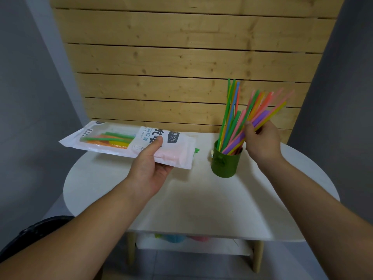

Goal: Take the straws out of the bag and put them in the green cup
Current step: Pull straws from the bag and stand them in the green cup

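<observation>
My left hand (150,169) holds a white plastic straw bag (113,141) flat above the table's left side, thumb on top. Several coloured straws still show through its clear window. The green cup (226,161) stands upright on the table to the right of the bag. A bunch of coloured straws (232,122) stands in it, some upright, others leaning right. My right hand (262,141) grips the leaning straws around their middle, just right of and above the cup's rim, with their lower ends inside the cup.
The white round table (201,199) backs onto a wooden slat panel (181,67). A lower shelf (191,244) holds blurred coloured objects. Grey walls close in at both sides. A dark object (34,233) sits at the lower left.
</observation>
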`<state>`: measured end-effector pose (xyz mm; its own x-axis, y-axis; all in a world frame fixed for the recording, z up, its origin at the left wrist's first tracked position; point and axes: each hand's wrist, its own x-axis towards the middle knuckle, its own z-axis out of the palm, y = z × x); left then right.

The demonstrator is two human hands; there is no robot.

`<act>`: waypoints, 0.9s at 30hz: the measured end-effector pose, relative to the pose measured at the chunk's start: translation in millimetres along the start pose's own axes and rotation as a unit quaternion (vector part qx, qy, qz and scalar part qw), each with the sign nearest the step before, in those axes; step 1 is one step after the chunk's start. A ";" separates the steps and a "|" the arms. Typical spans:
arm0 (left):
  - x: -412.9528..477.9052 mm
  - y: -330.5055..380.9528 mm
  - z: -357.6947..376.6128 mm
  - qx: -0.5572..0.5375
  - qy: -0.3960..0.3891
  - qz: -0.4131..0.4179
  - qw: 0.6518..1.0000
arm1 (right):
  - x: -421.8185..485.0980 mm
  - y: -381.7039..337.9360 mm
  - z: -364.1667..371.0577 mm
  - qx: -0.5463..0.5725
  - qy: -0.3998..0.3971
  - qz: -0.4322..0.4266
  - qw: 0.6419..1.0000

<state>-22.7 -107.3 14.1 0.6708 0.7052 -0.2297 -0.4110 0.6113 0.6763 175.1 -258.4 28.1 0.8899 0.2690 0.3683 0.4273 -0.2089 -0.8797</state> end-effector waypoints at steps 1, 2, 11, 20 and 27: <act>-0.4 0.0 0.0 0.000 0.001 0.000 1.000 | 1.5 2.1 -0.7 -0.005 -0.004 0.005 1.000; -0.8 -0.1 0.0 0.001 0.001 0.000 1.000 | 1.6 3.7 -1.3 -0.009 -0.011 0.014 1.000; -3.6 -1.1 3.5 0.000 -0.002 0.002 1.000 | -4.5 10.6 -15.1 0.044 -0.058 0.073 0.995; -7.5 -1.2 7.5 -0.001 -0.015 0.012 1.000 | -57.0 -15.8 -26.4 0.034 -0.283 0.317 0.905; -16.0 -2.0 15.1 0.093 -0.062 0.062 0.992 | -77.3 -34.2 18.6 0.359 -0.201 0.436 0.800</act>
<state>-23.3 -125.2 27.1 0.6975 0.7143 -0.0565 -0.3823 0.4377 0.8138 88.8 -254.6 24.2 0.6146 0.6269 -0.4788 -0.6584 0.0735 -0.7491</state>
